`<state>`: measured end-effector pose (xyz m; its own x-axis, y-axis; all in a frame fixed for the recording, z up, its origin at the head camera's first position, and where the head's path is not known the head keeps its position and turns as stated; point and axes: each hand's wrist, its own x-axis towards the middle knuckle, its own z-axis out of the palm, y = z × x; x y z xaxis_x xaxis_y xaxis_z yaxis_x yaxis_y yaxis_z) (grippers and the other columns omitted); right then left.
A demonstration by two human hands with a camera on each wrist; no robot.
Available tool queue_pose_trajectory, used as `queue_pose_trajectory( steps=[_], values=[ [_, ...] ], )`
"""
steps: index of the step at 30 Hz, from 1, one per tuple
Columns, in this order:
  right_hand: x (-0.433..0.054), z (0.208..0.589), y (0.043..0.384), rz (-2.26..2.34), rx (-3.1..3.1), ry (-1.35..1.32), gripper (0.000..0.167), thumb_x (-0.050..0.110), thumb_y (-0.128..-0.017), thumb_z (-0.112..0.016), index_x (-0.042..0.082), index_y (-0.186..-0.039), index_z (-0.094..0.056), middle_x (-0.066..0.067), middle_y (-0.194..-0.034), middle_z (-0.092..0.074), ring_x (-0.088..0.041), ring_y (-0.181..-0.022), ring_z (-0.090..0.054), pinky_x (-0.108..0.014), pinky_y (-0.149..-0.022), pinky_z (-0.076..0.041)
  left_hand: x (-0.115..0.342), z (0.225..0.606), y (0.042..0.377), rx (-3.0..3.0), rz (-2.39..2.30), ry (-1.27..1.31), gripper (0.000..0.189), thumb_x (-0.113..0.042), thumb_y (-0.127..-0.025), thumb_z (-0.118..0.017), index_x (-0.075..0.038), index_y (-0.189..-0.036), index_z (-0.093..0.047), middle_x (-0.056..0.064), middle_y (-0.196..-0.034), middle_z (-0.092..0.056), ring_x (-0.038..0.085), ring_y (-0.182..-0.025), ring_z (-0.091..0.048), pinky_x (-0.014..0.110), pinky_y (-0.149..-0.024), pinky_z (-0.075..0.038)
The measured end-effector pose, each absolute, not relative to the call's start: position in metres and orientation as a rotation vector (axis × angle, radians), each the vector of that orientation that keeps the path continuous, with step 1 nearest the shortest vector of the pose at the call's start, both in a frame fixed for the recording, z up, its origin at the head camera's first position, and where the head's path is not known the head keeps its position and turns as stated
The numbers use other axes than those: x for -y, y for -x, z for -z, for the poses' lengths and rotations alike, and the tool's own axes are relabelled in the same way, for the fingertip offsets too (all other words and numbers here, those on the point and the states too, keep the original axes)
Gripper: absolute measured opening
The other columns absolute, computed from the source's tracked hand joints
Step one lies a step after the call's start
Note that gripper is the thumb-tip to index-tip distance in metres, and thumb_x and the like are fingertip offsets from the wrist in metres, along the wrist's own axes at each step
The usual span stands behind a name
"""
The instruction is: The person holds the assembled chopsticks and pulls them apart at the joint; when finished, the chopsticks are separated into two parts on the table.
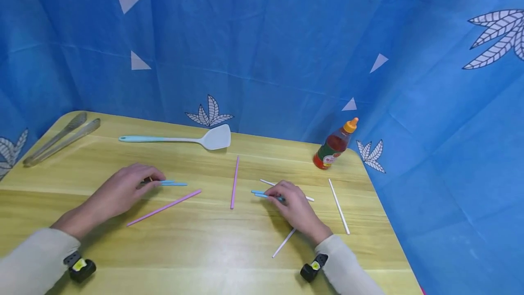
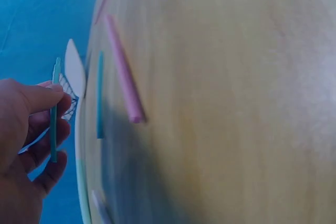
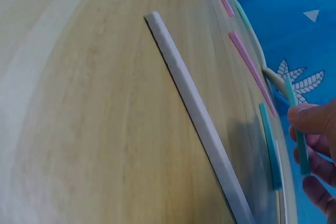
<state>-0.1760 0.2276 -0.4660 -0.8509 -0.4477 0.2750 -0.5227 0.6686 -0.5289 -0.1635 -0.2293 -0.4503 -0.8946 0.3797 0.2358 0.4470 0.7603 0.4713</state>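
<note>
Between thumb and fingers my left hand pinches a short blue straw, held above the table. A second blue straw lies on the wood just beside it. My right hand likewise pinches a short blue straw, with another blue straw lying on the table close by. A pink straw slants near the left hand, and another pink straw lies between the hands. Below the right hand is a white straw; a second white straw runs partly hidden behind that hand.
Further right lies one more white straw. A squeeze bottle of red sauce stands at the back right. Along the back edge rests a spatula with a pale blue handle. Metal tongs lie at the back left, before a blue curtain.
</note>
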Motion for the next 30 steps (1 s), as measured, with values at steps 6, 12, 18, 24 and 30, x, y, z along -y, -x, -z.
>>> queue_pose_trajectory(
  steps=[6, 12, 18, 24, 30],
  values=[
    [-0.221, 0.467, 0.174, -0.875, 2.809, -0.817, 0.012, 0.012, -0.098, -0.083, 0.017, -0.109, -0.082, 0.004, -0.104, -0.075, -0.012, -0.097, -0.069, -0.033, -0.088, -0.059, 0.22, 0.459, 0.164, 2.893, 0.738, 0.656, 0.011, -0.014, -0.101, -0.078, -0.022, -0.11, -0.078, -0.009, -0.102, -0.076, 0.017, -0.097, -0.068, 0.049, -0.088, -0.056],
    [-0.219, 0.47, 0.173, -0.815, 2.854, -0.819, 0.01, 0.014, -0.098, -0.082, 0.017, -0.108, -0.082, 0.005, -0.103, -0.074, -0.012, -0.093, -0.066, -0.031, -0.083, -0.056, 0.21, 0.462, 0.165, 2.911, 0.654, 0.685, 0.008, -0.018, -0.1, -0.08, -0.023, -0.104, -0.075, -0.009, -0.102, -0.073, 0.018, -0.099, -0.069, 0.053, -0.09, -0.057],
    [-0.218, 0.471, 0.172, -0.805, 2.874, -0.825, 0.012, 0.013, -0.099, -0.082, 0.017, -0.109, -0.083, 0.005, -0.105, -0.074, -0.012, -0.096, -0.066, -0.03, -0.083, -0.056, 0.205, 0.464, 0.166, 2.897, 0.615, 0.691, 0.008, -0.018, -0.1, -0.08, -0.023, -0.104, -0.076, -0.009, -0.101, -0.073, 0.016, -0.097, -0.069, 0.049, -0.086, -0.058],
    [-0.217, 0.472, 0.172, -0.779, 2.879, -0.813, 0.012, 0.013, -0.098, -0.082, 0.018, -0.109, -0.083, 0.005, -0.106, -0.074, -0.012, -0.097, -0.065, -0.031, -0.084, -0.057, 0.203, 0.466, 0.165, 2.89, 0.614, 0.693, 0.008, -0.018, -0.1, -0.08, -0.024, -0.104, -0.076, -0.01, -0.1, -0.072, 0.013, -0.093, -0.067, 0.045, -0.082, -0.058],
    [-0.215, 0.472, 0.173, -0.74, 2.871, -0.806, 0.011, 0.014, -0.098, -0.082, 0.019, -0.108, -0.083, 0.006, -0.105, -0.074, -0.011, -0.096, -0.065, -0.031, -0.084, -0.058, 0.202, 0.468, 0.165, 2.882, 0.604, 0.684, 0.009, -0.018, -0.099, -0.081, -0.024, -0.103, -0.076, -0.009, -0.101, -0.072, 0.015, -0.094, -0.068, 0.047, -0.082, -0.058]
  ],
)
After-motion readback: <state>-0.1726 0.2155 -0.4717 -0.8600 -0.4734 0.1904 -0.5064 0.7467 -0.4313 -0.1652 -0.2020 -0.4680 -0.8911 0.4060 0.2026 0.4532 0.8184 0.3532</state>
